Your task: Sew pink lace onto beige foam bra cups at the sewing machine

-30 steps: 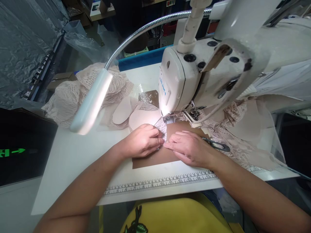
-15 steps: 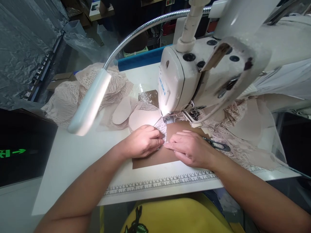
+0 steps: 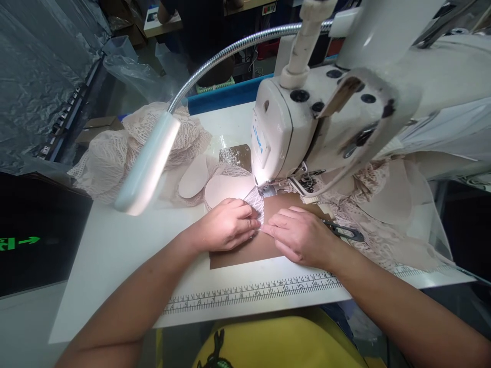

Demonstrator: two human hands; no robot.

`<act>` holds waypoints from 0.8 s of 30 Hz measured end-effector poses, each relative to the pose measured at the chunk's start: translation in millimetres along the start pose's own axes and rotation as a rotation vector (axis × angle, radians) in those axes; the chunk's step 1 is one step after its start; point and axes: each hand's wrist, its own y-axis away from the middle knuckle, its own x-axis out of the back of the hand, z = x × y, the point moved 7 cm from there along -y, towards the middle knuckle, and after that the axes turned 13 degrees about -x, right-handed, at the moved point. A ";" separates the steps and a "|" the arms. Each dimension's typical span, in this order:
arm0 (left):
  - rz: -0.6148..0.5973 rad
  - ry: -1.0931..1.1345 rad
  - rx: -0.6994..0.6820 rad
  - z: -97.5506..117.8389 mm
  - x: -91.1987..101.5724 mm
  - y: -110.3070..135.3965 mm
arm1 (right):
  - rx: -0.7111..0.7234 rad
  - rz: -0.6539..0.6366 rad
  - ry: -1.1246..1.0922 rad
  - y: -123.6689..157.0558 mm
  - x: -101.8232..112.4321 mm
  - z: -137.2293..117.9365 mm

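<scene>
My left hand (image 3: 232,225) pinches the near edge of a pale pink lace piece (image 3: 256,199), its fingers closed just in front of the needle area. Facing it, my right hand (image 3: 297,234) has its fingertips pressed on the same lace edge, close to the left fingertips. The lace runs under the white sewing machine head (image 3: 276,128). Beneath both hands lies a brown sheet (image 3: 245,258). A smooth bra cup (image 3: 226,189) adjoins the lace behind my left hand. Dark thread snips (image 3: 347,232) lie beside my right wrist.
A lamp (image 3: 148,166) on a bendable metal neck hangs over the left side. Heaped lace (image 3: 164,133) lies behind it, with more lace pieces (image 3: 387,230) at right. A printed ruler (image 3: 257,295) runs along the table's front edge. Another person (image 3: 201,36) is at the back.
Both hands keep hold of the lace in nearly the same place. The view has shifted slightly; the lace and the brown sheet show no clear movement.
</scene>
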 end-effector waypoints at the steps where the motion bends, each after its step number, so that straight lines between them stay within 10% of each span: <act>1: 0.029 0.004 0.021 -1.9 3.1 -0.6 | -0.003 0.002 -0.008 -0.1 0.6 -0.1; 24: -0.075 -0.285 0.116 -21.9 -6.7 -7.6 | -0.169 -0.024 0.019 -5.6 0.6 13.2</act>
